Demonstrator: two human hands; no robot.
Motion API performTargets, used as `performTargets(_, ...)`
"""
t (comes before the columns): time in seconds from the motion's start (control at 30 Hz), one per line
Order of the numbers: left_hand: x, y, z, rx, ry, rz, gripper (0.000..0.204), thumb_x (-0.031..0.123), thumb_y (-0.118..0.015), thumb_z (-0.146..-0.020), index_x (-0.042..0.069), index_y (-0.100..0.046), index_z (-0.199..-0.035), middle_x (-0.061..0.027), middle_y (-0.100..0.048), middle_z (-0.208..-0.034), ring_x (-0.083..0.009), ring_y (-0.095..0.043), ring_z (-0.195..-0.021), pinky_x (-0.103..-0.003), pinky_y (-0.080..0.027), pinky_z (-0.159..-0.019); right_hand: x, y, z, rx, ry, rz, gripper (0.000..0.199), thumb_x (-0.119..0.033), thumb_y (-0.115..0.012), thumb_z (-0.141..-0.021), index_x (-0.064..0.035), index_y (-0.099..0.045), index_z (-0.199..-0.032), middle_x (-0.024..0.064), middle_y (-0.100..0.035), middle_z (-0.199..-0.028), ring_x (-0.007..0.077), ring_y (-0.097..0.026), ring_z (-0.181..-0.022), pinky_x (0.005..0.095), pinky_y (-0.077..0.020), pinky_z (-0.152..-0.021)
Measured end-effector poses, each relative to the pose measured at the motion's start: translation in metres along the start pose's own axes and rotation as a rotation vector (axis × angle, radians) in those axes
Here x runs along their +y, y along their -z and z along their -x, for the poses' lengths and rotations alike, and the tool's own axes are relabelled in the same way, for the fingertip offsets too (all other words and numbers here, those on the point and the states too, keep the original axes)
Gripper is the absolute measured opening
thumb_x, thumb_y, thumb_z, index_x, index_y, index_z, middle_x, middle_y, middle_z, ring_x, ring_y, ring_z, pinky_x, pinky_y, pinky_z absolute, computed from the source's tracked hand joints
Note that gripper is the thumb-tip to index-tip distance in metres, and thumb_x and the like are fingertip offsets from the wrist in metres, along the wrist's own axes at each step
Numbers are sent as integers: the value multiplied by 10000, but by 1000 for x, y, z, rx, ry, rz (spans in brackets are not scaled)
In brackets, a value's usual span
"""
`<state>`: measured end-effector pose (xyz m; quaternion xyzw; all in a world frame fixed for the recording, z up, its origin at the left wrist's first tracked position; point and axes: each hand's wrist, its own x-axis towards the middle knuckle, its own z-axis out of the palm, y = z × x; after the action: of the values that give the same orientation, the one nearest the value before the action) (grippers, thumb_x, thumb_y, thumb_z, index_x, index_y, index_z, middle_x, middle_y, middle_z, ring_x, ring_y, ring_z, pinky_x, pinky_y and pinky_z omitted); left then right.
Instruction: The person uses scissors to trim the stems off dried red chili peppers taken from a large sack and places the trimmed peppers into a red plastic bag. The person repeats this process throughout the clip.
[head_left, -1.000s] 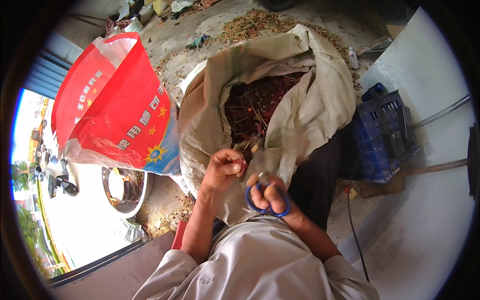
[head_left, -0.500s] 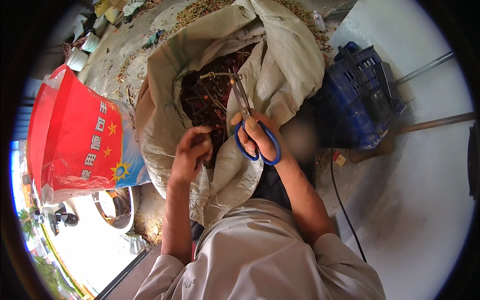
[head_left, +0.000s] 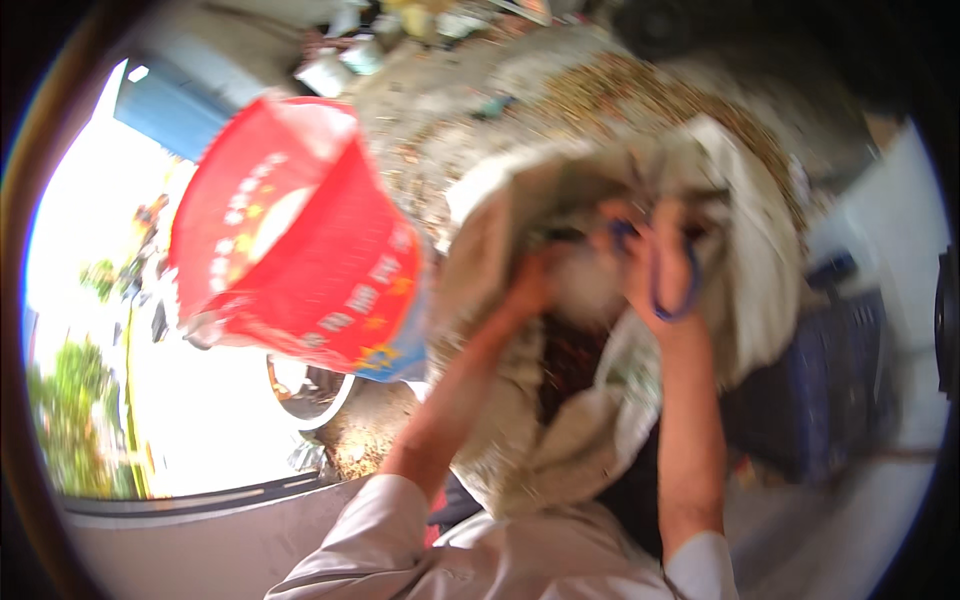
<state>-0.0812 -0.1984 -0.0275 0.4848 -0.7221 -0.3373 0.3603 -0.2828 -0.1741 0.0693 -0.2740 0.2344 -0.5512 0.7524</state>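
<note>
right grip point(head_left: 648, 252) was clamped on scissors with looped blue handles point(head_left: 690, 285), their blurred long axis running away from the body, at the mouth of an off-white woven sack point(head_left: 757, 290). left grip point(head_left: 530, 285) lay apart, to their left, its hold too blurred to tell; dark-red matter point(head_left: 570, 370) showed between both, nearer the body.

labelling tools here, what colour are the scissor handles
Blue: the scissor handles show, blurred, in the head view.
</note>
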Motion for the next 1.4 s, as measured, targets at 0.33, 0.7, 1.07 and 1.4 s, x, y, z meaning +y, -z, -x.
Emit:
performTargets(0.33, -39, -1, -41, 429, 59, -261, 333, 138, -397, -1000, -40, -519, -1254, -244, -591, -1165, -402, -572, -1080, -396, -436, -994, 15, 37, -39, -202, -226, 217, 688, -670, -407, -952, -63, -525, -1254, 71, -625, -876, 150, -551, -690, 330, -492, -619)
performTargets(0.7, 84, 93, -24, 6, -178, 20, 377, 162, -464, -983, 50, -555, -1331, -160, -597, -1295, -209, -585, -1145, -324, -446, -990, -14, 49, -81, 261, 276, 1500, 669, -557, -468, -972, 54, -550, -1231, 276, -630, -1181, 433, -581, -1137, 442, -458, -926)
performTargets(1.07, 70, 46, -44, -523, 79, 621, 577, 160, -640, -934, 29, -394, -1440, -81, -581, -1182, -193, -616, -990, -337, -540, -818, -6, 92, -90, 218, 102, 1310, 509, -481, -534, -977, -2, -647, -1105, 197, -694, -998, 293, -648, -970, 399, -484, -846)
performTargets(1.4, 79, 36, -65, -137, 444, 713, 341, 343, -557, -990, 44, -615, -1144, -33, -646, -763, -53, -495, -469, -176, -284, -358, -31, 51, -54, 171, -73, 344, 298, -299, -726, -891, -30, -604, -927, 0, -580, -713, 81, -530, -669, 224, -436, -630)
